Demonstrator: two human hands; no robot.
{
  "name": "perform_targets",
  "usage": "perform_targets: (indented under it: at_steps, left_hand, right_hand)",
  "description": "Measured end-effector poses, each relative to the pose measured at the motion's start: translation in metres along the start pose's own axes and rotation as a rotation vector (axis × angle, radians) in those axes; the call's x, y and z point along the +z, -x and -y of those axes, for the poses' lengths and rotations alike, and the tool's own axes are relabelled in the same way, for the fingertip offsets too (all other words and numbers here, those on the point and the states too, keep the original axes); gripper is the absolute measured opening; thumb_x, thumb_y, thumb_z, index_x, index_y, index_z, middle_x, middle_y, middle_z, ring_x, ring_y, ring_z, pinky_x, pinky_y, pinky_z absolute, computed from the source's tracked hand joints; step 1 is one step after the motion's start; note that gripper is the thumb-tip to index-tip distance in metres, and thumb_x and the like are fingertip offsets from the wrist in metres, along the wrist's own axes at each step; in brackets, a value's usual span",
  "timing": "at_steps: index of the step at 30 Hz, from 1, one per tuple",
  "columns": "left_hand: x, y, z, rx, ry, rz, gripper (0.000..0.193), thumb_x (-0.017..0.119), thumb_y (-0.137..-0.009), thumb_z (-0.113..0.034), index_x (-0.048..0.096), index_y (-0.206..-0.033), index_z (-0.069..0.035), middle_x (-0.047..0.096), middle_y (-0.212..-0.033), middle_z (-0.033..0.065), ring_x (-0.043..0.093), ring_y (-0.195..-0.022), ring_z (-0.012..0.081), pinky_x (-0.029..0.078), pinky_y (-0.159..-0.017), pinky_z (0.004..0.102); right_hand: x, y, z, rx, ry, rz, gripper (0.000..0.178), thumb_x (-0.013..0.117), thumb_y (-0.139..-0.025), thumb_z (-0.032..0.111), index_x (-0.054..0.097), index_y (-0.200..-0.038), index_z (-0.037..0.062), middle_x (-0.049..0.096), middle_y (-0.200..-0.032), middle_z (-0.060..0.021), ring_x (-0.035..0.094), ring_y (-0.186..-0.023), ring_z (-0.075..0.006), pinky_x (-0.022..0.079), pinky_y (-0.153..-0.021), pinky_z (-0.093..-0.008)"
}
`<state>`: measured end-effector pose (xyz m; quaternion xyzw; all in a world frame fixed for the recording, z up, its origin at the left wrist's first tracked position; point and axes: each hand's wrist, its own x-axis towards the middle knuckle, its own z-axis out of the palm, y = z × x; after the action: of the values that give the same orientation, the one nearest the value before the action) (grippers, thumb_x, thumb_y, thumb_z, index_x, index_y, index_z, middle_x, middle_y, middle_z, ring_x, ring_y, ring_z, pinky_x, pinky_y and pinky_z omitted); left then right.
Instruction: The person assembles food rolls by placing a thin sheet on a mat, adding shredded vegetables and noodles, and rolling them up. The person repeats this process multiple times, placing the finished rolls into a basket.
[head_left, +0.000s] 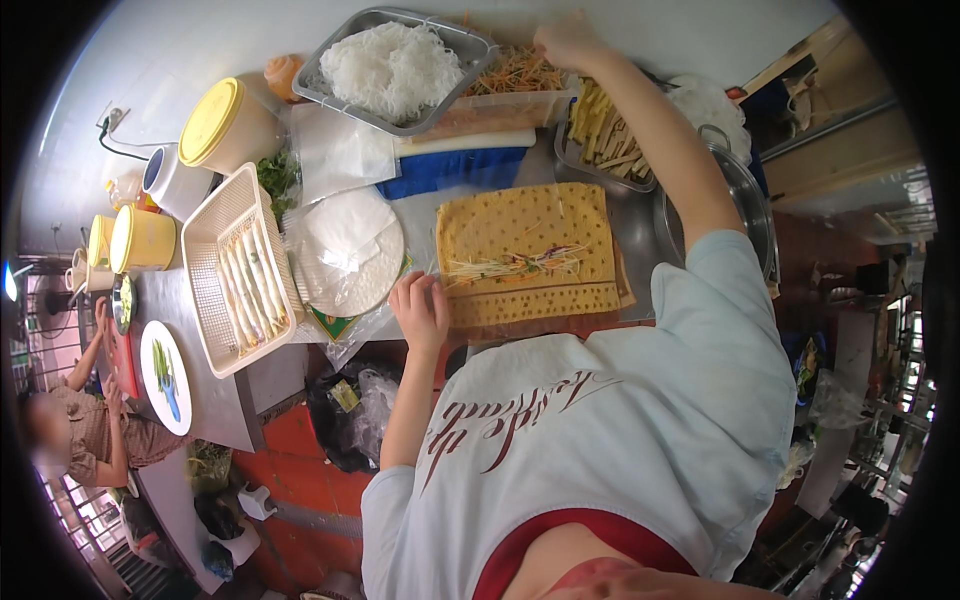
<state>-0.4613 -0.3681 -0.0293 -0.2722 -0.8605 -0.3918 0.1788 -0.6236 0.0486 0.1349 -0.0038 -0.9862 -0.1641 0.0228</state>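
Observation:
A yellow patterned cloth (525, 225) lies flat before me, with a narrow line of pale, orange, green and purple shreds (520, 264) across it. My left hand (420, 305) rests at the cloth's left edge, fingers curled in; what they hold, if anything, is hidden. Stretched far forward, my right hand (572, 42) is over the back right corner of a tub of shredded carrot (515, 75), its fingers drawn together and partly blurred. Left of the cloth sits a stack of round white rice paper (350, 255) with plastic wrap on it.
A metal tray of white noodles (390, 70) stands at the back, a tray of yellow and pale strips (605, 135) right of the carrot. On the left are a basket of rolls (235, 285), lidded tubs (225, 120) and a white plate (165, 378). A co-worker (110, 430) works far left.

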Motion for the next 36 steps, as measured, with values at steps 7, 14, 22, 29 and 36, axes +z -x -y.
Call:
perform_targets:
  at_steps: [7,14,22,29,36]
  left_hand:
    - [0.0,0.005,0.002,-0.028,0.002,0.012,0.013,0.06,-0.082,-0.009,0.059,-0.094,-0.004,0.058,-0.102,0.0142,0.052,-0.097,0.0337,0.038,-0.088,0.0435]
    - [0.002,0.004,0.003,-0.017,0.024,0.028,0.01,0.057,-0.087,-0.011,0.058,-0.093,-0.004,0.058,-0.102,0.016,0.051,-0.097,0.0343,0.038,-0.086,0.0439]
    - [0.0,0.0,0.001,0.017,0.016,0.062,0.01,0.057,-0.086,-0.01,0.058,-0.094,-0.003,0.058,-0.101,0.0157,0.051,-0.096,0.0343,0.039,-0.085,0.0434]
    - [0.001,0.0,0.004,0.009,0.012,0.051,0.009,0.057,-0.085,-0.009,0.059,-0.092,-0.004,0.058,-0.1,0.015,0.052,-0.094,0.034,0.039,-0.084,0.043]
    - [0.0,0.002,0.005,0.016,0.059,-0.011,0.011,0.059,-0.083,-0.006,0.058,-0.093,-0.002,0.058,-0.101,0.0159,0.054,-0.093,0.0338,0.041,-0.085,0.0425]
  right_hand:
    - [-0.076,0.112,0.048,-0.1,-0.601,-0.381,0.007,0.068,-0.077,0.017,0.07,-0.08,0.0105,0.066,-0.079,-0.004,0.061,-0.081,-0.0219,0.042,-0.079,-0.0392]
    - [0.041,0.225,0.182,-0.108,-0.837,-0.124,0.014,0.066,-0.078,0.026,0.068,-0.074,0.0124,0.062,-0.074,-0.0026,0.054,-0.094,-0.0208,0.032,-0.089,-0.0472]
    - [0.056,0.185,0.051,0.457,-0.804,-0.082,0.04,0.069,-0.076,0.04,0.068,-0.092,0.0034,0.063,-0.099,-0.0127,0.055,-0.1,-0.0324,0.045,-0.081,-0.0419]
    - [0.126,0.132,0.013,0.799,-0.425,0.042,0.043,0.065,-0.081,0.041,0.067,-0.093,-0.0003,0.066,-0.091,-0.0162,0.063,-0.091,-0.0308,0.049,-0.079,-0.0391]
    - [0.084,0.173,0.009,0.631,-1.305,-0.205,0.024,0.061,-0.086,0.025,0.062,-0.089,0.0013,0.066,-0.083,-0.0109,0.064,-0.08,-0.0176,0.051,-0.071,-0.0297]
